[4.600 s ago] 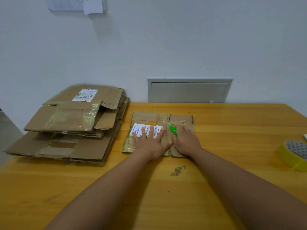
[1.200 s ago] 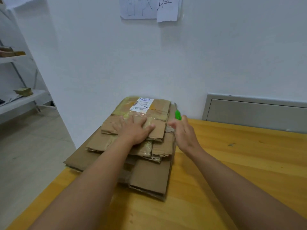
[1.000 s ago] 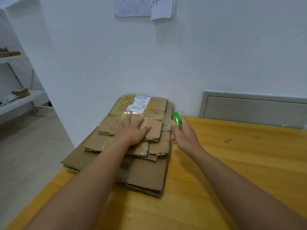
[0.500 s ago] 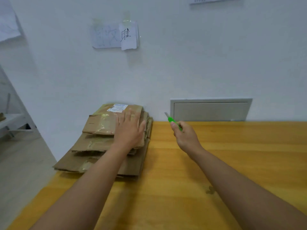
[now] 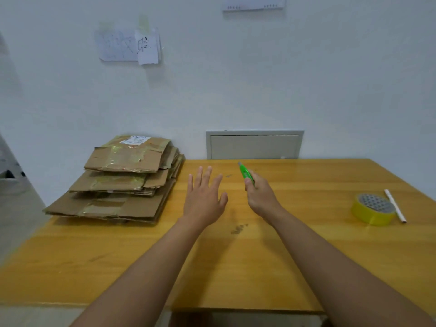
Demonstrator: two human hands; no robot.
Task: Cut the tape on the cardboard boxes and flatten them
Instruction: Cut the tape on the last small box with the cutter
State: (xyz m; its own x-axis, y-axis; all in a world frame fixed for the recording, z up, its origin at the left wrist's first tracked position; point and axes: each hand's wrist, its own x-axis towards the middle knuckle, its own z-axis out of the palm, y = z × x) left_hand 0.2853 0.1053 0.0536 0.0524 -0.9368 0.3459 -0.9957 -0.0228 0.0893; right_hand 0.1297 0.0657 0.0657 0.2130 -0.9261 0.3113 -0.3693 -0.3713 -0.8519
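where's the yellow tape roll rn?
Head view, far right of the table: the yellow tape roll lies flat beside a white pen, well right of the right hand.

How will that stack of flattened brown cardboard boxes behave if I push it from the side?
The stack of flattened brown cardboard boxes would probably shear rather than slide whole: the layers sit staggered and differ in size. Glossy tape patches may let the top pieces slip. It overhangs the wooden table edge at left, so it could tip off.

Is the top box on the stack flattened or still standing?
Flattened: the top box lies flat on the cardboard stack, taped flaps spread.
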